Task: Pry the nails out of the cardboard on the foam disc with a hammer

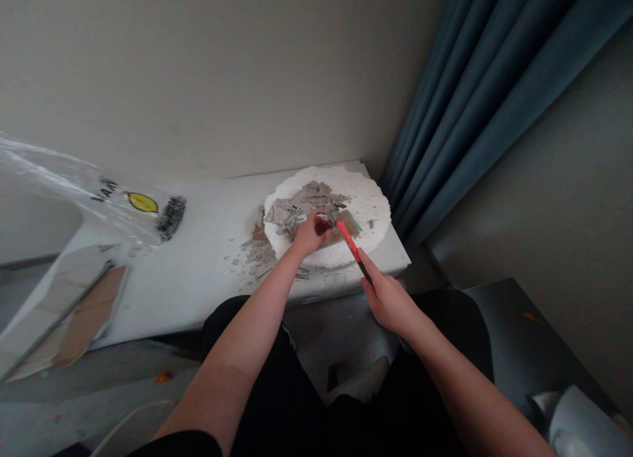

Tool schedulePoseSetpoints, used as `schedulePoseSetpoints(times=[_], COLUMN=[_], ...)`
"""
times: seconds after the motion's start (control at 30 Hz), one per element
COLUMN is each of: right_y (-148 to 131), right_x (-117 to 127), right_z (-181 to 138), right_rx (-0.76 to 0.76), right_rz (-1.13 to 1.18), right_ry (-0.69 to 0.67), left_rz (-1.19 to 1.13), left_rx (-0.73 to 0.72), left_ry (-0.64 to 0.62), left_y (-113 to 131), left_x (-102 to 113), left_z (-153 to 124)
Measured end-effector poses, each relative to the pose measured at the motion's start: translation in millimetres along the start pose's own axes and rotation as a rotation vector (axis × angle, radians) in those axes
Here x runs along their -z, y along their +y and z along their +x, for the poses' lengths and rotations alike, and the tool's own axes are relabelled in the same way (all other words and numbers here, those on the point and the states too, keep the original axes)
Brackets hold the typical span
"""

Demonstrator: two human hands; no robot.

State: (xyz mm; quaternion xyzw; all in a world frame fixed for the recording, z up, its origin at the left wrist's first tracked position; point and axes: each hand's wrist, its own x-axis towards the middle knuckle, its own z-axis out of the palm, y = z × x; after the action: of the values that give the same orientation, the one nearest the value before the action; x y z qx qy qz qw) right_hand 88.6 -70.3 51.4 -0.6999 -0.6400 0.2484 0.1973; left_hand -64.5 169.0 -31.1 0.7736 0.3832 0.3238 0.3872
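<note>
My right hand [388, 299] is closed around the black grip of a hammer [350, 239] with a red shaft. Its head end, greyish and hard to separate from the rubble, rests close to the fingers of my left hand [309, 234]. That left hand curls around a small dark red lump [322, 227], partly covered by the fingers. Both hands are over a round white foam board [378, 210] with a scalloped edge. Broken grey chunks and crumbs [301, 203] are heaped on its left and middle. A brown flat piece with a green edge [352, 223] lies beside the hammer.
The board stands on a white table [198, 272], with crumbs [254, 259] spilled to its left. Clear plastic wrap with a yellow print [142, 202] is at the left, near cardboard [93, 312] and a thin rod [64, 315]. A blue-grey curtain [469, 101] hangs right.
</note>
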Motion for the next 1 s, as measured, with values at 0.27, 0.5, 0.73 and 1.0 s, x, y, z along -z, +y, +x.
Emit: schedulePoseSetpoints(times=[0.27, 0.5, 0.73, 1.0], right_y=[0, -1, -2, -3], right_x=[1, 1, -8, -8], right_z=[0, 1, 1, 1], right_rx=[-0.009, -0.021, -0.017, -0.017], right_rz=[-0.066, -0.093, -0.144, -0.152], right_ry=[-0.004, -0.005, -0.071, -0.038], left_rz=[-0.199, -0.115, -0.106, -0.087], left_rx=[-0.035, -0.041, -0.022, 0.033], left_ry=[0.063, 0.079, 0.089, 0.08], left_y=[-13, -11, -11, -8], left_x=[8, 0, 0, -1], left_z=[10, 11, 13, 12])
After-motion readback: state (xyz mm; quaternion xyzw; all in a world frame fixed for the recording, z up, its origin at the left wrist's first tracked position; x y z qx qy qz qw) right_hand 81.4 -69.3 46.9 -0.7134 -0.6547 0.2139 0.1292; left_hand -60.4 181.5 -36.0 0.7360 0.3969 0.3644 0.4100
